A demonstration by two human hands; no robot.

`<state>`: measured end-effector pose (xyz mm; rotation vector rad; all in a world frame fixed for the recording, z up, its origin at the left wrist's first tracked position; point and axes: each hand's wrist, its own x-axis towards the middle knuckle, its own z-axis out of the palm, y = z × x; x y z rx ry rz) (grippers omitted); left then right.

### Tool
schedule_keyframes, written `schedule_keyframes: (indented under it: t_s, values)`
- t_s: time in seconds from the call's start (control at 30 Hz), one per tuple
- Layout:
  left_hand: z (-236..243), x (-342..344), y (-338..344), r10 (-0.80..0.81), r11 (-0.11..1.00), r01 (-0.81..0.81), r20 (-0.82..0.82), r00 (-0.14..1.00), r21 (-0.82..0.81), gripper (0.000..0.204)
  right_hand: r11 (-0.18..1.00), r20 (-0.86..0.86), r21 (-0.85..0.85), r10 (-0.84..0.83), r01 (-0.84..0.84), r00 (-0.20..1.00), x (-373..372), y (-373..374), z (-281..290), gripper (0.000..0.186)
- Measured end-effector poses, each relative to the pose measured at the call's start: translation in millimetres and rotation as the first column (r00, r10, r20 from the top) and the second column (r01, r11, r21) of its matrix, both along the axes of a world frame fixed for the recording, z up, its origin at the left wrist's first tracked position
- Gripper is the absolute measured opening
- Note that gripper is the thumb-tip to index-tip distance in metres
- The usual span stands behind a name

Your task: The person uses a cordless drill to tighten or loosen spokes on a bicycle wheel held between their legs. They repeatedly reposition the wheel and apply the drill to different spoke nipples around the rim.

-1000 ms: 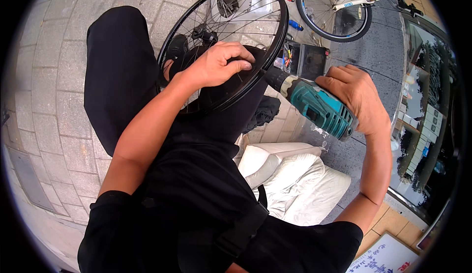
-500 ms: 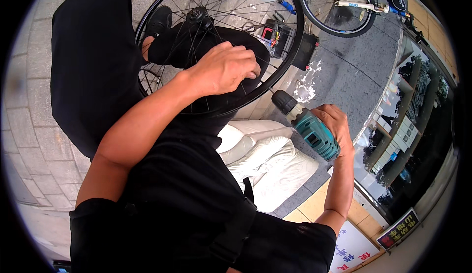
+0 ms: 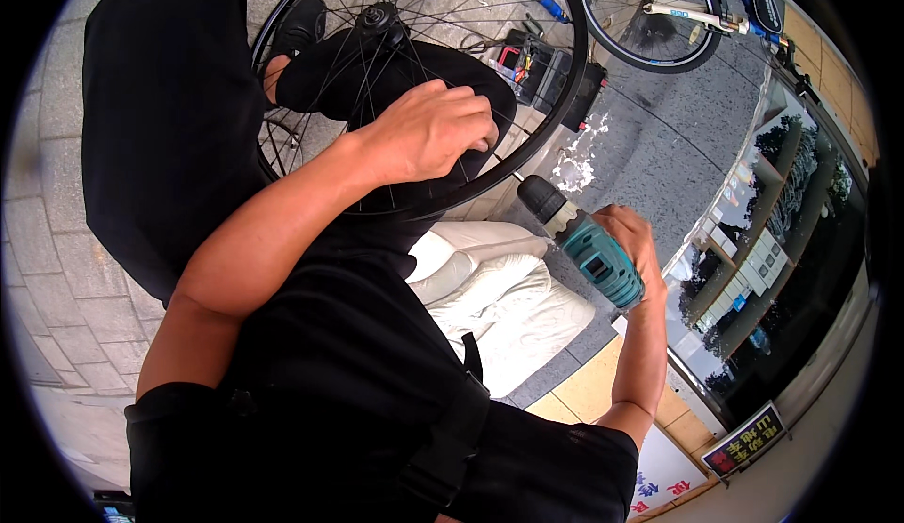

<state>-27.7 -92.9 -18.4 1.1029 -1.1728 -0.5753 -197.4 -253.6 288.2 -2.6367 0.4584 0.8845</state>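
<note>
A black spoked bicycle wheel [image 3: 577,52] stands tilted before me, over my bent leg. My left hand [image 3: 428,134] reaches through it from the near side, fingers curled closed round a spoke close to the rim; the fingertips are partly hidden. My right hand [image 3: 629,241] grips a teal and black cordless drill [image 3: 603,261] by its handle. The drill's chuck [image 3: 541,196] points up and left at the rim. A thin bit [image 3: 518,177] sticks out of it and meets the rim's outer side; whether it sits in a hole I cannot tell.
Beyond the wheel lies an open black toolbox [image 3: 546,76] with mixed tools. A bicycle wheel [image 3: 659,57] with its blue-framed bike stands at the far right. A cream padded seat [image 3: 508,316] is beside me, with a glass window [image 3: 772,250] to the right.
The view has shifted slightly. More of the bit shows between the chuck and the rim. Both hands keep their grips.
</note>
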Motion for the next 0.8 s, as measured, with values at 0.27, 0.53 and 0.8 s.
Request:
schedule_keyframes:
  t_s: [0.27, 0.53, 0.8]
  values:
    - [0.3, -0.4, -0.6, 0.006, 1.0, -0.006, -0.001, 1.0, -0.013, 0.006, 0.999, -0.007, 0.042, -0.005, 0.006, 1.0, 0.3, -2.4, 0.1, 0.03]
    - [-0.7, -0.8, -1.3, 0.0, 1.0, 0.0, -0.011, 1.0, -0.026, 0.007, 0.998, -0.005, 0.044, -0.04, 0.04, 0.999, -3.8, -1.1, -2.1, 0.032]
    - [0.2, -0.3, -1.0, 0.0, 1.0, 0.0, -0.004, 1.0, -0.03, 0.007, 0.997, 0.006, 0.057, -0.056, 0.056, 0.998, -5.3, 1.3, -2.3, 0.032]
